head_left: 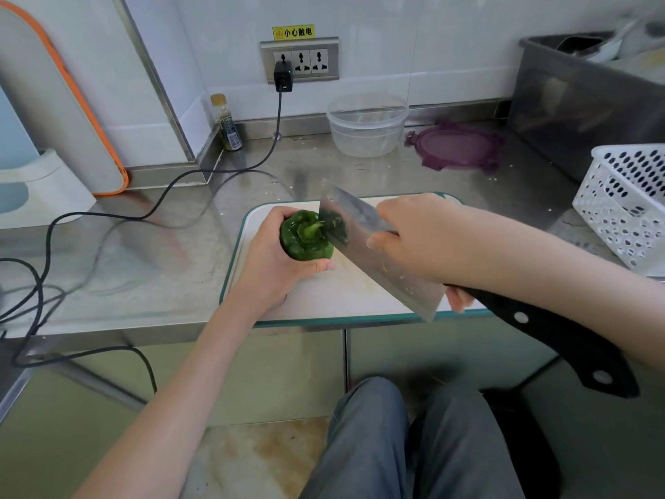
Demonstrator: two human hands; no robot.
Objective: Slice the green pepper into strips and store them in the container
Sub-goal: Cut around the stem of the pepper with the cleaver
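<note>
A whole green pepper (302,239) lies on its side on the white cutting board (324,293), stem towards me. My left hand (266,261) grips it from the left, fingers over the far side and thumb along the near side. My right hand (417,235) holds a cleaver (378,253) by the blade close to its spine, thumb on the flat; its black handle sticks out under my forearm. The blade's far end touches the pepper beside the stem. A clear round container (367,126) stands open at the back, its purple lid (457,145) flat beside it.
A black cable (108,217) runs from the wall socket across the steel counter on the left. A small bottle (227,124) stands in the back corner. A white perforated basket (626,203) and a grey bin (575,99) crowd the right side.
</note>
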